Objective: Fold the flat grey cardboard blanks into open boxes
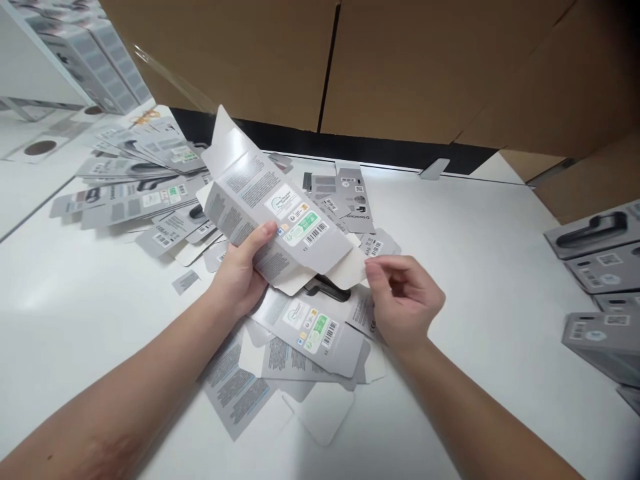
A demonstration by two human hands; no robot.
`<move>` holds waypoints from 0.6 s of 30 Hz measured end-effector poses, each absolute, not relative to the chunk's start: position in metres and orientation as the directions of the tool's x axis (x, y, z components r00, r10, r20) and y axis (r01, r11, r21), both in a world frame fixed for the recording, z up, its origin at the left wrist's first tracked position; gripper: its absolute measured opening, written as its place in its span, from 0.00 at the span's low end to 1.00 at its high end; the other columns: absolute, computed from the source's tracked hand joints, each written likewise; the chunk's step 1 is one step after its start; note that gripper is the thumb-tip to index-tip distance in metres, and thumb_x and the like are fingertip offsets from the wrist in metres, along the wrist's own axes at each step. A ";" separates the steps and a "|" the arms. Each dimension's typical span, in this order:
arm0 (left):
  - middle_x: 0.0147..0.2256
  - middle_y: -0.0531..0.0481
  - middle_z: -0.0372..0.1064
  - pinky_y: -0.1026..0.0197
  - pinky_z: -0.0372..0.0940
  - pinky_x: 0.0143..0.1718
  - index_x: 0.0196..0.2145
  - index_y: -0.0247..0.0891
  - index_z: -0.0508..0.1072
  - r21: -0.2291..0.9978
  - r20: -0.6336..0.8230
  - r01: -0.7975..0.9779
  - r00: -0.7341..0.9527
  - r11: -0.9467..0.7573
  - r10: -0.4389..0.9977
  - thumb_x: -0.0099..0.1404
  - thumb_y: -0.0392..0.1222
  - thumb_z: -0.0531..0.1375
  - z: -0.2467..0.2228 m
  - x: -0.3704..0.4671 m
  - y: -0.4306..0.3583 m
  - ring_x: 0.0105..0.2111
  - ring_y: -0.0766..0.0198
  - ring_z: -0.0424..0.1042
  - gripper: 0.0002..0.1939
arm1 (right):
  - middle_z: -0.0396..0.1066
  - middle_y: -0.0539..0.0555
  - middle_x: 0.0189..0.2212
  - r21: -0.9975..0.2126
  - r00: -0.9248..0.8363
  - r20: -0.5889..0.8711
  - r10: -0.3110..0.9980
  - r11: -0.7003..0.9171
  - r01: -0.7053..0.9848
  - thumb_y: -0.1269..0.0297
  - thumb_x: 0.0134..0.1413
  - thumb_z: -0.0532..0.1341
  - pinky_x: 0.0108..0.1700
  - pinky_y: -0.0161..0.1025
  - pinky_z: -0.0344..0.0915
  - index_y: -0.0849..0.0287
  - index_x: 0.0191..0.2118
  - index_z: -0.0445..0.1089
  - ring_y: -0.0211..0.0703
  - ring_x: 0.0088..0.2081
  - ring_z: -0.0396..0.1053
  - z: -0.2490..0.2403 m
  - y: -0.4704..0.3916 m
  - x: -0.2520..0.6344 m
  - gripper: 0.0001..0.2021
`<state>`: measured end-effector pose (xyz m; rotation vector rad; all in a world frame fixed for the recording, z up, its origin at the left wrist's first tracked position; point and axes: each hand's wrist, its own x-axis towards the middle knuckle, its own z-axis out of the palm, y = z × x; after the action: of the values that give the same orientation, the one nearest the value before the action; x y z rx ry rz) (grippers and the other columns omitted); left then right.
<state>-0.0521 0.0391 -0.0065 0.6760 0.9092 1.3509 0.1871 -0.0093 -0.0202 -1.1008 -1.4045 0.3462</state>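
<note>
A grey printed carton [270, 200], partly opened out, is gripped in my left hand [245, 267], with the thumb on its printed face. It tilts up to the left, and a white flap stands at its upper end. My right hand [407, 297] pinches the edge of a white flap [347, 268] at the carton's lower right end. Under both hands lies a loose pile of flat grey cartons [310, 327], with barcodes, green labels and a picture of a black device. What my left fingers touch behind the carton is hidden.
Fanned stacks of flat cartons [135, 180] lie on the white table [475, 253] at the left. More flattened cartons [345, 193] lie behind my hands. Folded boxes stand upright at the right [600, 263] and far left [95, 60]. Large brown cardboard boxes [400, 73] wall off the back.
</note>
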 end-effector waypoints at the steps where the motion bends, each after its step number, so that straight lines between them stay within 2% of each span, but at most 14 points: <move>1: 0.58 0.43 0.88 0.39 0.83 0.64 0.63 0.47 0.81 0.844 -0.163 -0.521 -0.030 0.124 0.986 0.63 0.57 0.84 -0.006 -0.052 0.039 0.64 0.37 0.85 0.36 | 0.69 0.45 0.24 -0.780 0.254 0.598 0.760 0.480 0.401 0.52 0.76 0.74 0.23 0.39 0.65 0.50 0.42 0.81 0.39 0.22 0.64 -0.019 -0.007 0.188 0.10; 4: 0.58 0.43 0.88 0.38 0.83 0.66 0.63 0.46 0.82 0.850 -0.172 -0.512 -0.041 0.127 0.984 0.63 0.55 0.85 -0.006 -0.050 0.039 0.63 0.37 0.86 0.36 | 0.68 0.46 0.27 -0.825 0.265 0.522 0.810 0.400 0.400 0.47 0.73 0.75 0.25 0.40 0.66 0.50 0.45 0.80 0.40 0.25 0.65 -0.017 -0.003 0.190 0.13; 9: 0.59 0.41 0.88 0.35 0.80 0.69 0.67 0.47 0.83 0.877 -0.120 -0.469 -0.008 0.102 0.993 0.62 0.52 0.86 -0.007 -0.049 0.036 0.65 0.36 0.85 0.38 | 0.81 0.52 0.34 -0.840 0.010 0.396 0.918 0.358 0.408 0.49 0.74 0.74 0.32 0.42 0.73 0.52 0.43 0.82 0.44 0.30 0.74 -0.020 -0.004 0.189 0.13; 14: 0.63 0.39 0.87 0.34 0.78 0.72 0.69 0.46 0.83 0.861 -0.112 -0.491 0.063 0.128 0.992 0.63 0.51 0.86 -0.005 -0.049 0.035 0.68 0.33 0.83 0.39 | 0.82 0.51 0.31 -0.833 -0.073 0.369 0.926 0.365 0.417 0.51 0.78 0.71 0.31 0.41 0.71 0.53 0.35 0.81 0.45 0.30 0.76 -0.023 -0.008 0.187 0.17; 18: 0.66 0.41 0.85 0.35 0.73 0.77 0.69 0.47 0.82 0.802 -0.099 -0.586 0.059 0.115 0.993 0.68 0.58 0.83 -0.005 -0.048 0.036 0.73 0.34 0.78 0.37 | 0.81 0.50 0.28 -0.836 -0.080 0.380 0.922 0.379 0.397 0.49 0.77 0.72 0.29 0.40 0.70 0.53 0.35 0.82 0.44 0.28 0.74 -0.023 -0.006 0.189 0.17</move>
<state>-0.0476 0.0360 -0.0052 0.6729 0.7721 1.3441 0.1886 -0.0060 -0.0231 -1.1836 -1.6649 0.6751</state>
